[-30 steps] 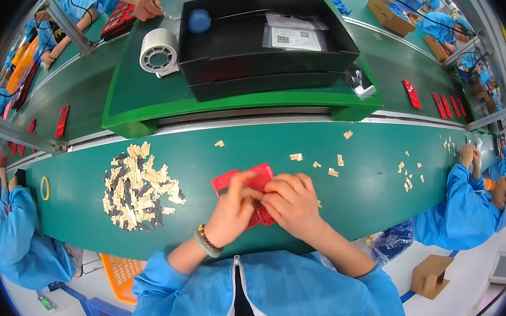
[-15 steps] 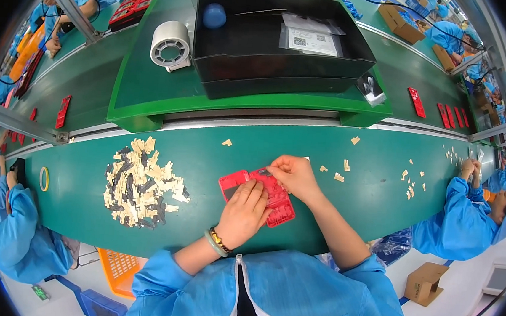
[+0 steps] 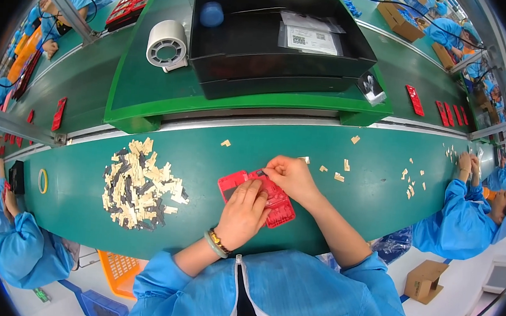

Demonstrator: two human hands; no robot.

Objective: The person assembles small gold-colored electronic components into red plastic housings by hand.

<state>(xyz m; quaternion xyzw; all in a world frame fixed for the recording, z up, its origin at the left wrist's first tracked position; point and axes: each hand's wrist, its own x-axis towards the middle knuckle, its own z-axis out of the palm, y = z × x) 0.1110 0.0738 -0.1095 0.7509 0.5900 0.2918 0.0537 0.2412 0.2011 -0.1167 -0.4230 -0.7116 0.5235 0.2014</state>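
While left hand [image 3: 244,209] presses flat on red tray [image 3: 278,209] at green table [image 3: 211,232] near edge, right hand [image 3: 290,176] fingertips pinch closed on small piece at tray top. Risk: piece slips, tray slides off edge; loose pile [image 3: 138,184] left.

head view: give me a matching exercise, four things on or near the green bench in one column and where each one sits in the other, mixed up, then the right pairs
Things
1. red tray
2. pile of small beige and dark pieces
3. round white fan
4. yellow ring

Places
A. far left of the bench, beyond the pile
B. under both hands, left hand pressing on it, right hand at its upper edge
C. raised green shelf, left of the black bin
D. bench surface, left of the hands

Pairs: 1-B, 2-D, 3-C, 4-A
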